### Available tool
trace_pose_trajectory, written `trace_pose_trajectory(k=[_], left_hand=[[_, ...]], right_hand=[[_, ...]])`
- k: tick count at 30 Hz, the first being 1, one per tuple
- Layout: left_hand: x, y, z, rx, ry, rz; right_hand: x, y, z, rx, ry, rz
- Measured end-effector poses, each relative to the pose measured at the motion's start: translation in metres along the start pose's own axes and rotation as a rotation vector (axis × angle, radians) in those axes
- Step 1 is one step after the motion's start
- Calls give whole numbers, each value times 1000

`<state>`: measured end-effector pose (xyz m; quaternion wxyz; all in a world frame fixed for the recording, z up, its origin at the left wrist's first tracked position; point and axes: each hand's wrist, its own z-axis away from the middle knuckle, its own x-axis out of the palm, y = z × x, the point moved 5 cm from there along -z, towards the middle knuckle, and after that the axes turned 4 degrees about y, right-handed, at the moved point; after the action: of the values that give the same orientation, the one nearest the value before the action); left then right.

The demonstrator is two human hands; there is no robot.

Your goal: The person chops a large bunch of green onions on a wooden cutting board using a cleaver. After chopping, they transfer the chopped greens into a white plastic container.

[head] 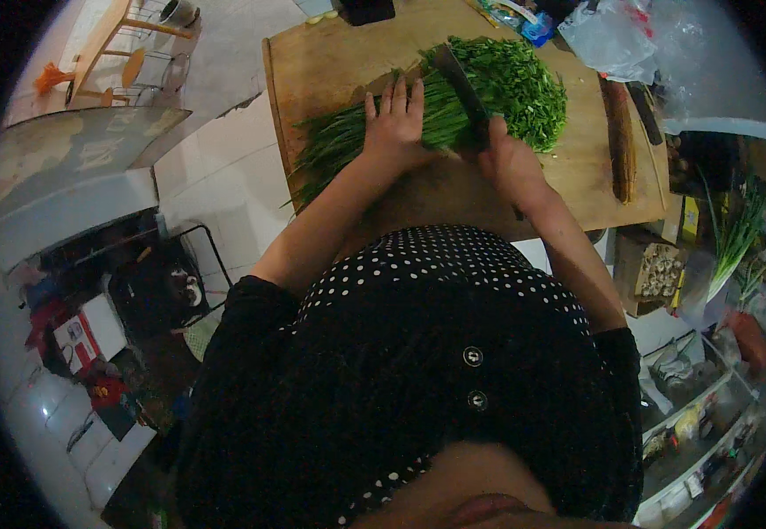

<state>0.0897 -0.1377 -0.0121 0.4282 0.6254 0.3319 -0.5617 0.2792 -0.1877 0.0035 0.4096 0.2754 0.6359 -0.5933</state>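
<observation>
A bunch of long green stalks, Chinese chives by the look of them, lies across a wooden board. My left hand rests on top of the stalks, palm down with its fingers spread. In my right hand is the handle of a cleaver, its dark blade standing across the bunch to the right of my left hand. A heap of chopped greens sits on the far side of the blade, touching the uncut stalks. The blade's lower edge is hidden among the greens.
A rolling pin or similar wooden rod and a dark knife-like tool lie at the board's right. Clear plastic bags are at its far right corner. Beyond the right edge stand a carton of garlic and green onions.
</observation>
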Motion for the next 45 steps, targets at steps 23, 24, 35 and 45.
trace_pose_trajectory(k=[23,24,35,45], left_hand=[[0,0,-3,-55,-43,65],[0,-1,-3,-39,-18,65],[4,0,-4,3,-76,-21],[-10,-19,12,-85,-66,105]], right_hand=[[-26,-47,18,51,-117,206],[-27,-47,13,23,-92,188],[28,-23,-36,261,-73,162],[-42,-39,0,85,88,49]])
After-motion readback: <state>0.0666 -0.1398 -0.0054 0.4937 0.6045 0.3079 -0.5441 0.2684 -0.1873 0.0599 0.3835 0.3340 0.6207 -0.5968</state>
